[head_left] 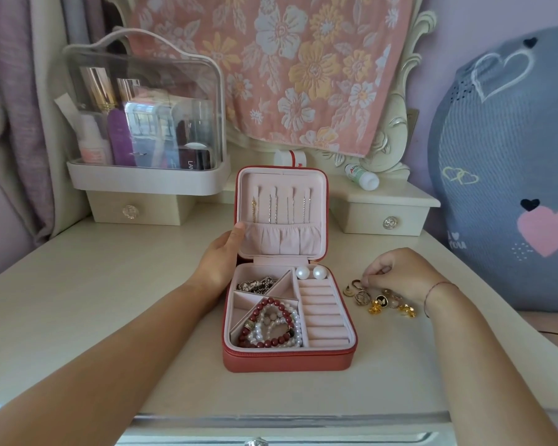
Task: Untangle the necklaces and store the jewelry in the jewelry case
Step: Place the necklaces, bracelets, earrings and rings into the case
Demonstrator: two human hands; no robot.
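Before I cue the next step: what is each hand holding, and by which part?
The left hand grips the jewelry case lid by its left edge. The right hand pinches a small ring; which part cannot be told.

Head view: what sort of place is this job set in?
Most likely a bedroom dressing table: a cream tabletop with small knobbed drawers, a clear-lidded cosmetics organiser at the back left, and a carved mirror frame draped with a floral towel. The open jewelry case fits that.
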